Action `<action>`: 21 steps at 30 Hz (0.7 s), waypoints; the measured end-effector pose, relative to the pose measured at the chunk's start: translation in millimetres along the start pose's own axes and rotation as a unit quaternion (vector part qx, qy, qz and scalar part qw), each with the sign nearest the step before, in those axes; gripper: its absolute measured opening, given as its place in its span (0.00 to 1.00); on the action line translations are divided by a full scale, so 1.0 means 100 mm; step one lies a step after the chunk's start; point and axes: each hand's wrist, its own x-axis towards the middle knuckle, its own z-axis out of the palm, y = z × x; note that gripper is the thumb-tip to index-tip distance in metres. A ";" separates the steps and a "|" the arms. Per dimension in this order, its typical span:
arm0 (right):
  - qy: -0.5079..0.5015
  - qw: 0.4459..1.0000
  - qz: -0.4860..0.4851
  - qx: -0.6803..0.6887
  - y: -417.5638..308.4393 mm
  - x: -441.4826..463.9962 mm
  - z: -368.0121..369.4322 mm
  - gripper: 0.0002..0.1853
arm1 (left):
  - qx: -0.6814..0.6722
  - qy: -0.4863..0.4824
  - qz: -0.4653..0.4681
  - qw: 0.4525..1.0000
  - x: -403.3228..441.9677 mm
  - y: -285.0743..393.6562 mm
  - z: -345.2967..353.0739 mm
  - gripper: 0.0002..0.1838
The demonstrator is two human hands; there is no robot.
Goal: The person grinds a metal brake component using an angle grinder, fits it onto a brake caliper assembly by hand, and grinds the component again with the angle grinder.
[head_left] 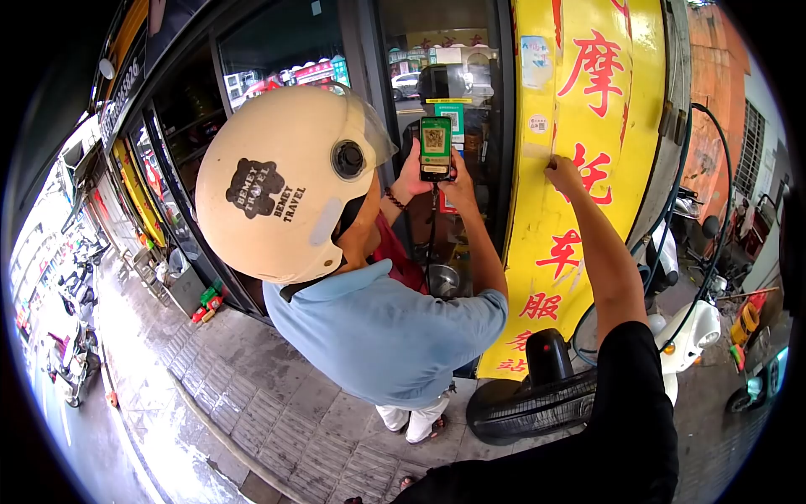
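So my right hand (564,175) is up with the fingers curled in, but honestly can't tell if it's pinching anything or just bent. It's right at the tall yellow sign (533,202) with the red characters, which stands to the right of the glass door; whether they touch, I can't say. A little round sticker (537,124) is just beyond the hand, slightly left. The black sleeve (634,403) comes in from the near right, with a black fan (520,412) just left of it. Left of the sign there's a person in a light blue shirt (378,328) and cream helmet (277,176), both hands on a phone (435,147) showing a QR code. White scooter (697,332) off to the right.
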 end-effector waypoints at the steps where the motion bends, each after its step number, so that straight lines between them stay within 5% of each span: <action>1: 0.000 1.000 -0.006 -0.001 0.02 0.02 0.01 0.12 | 0.000 0.000 -0.001 1.000 0.00 0.00 0.01 0.07; 21: 0.019 0.999 -0.032 0.010 0.06 0.04 0.04 0.10 | -0.021 0.020 0.009 1.000 -0.17 -0.16 0.11 0.06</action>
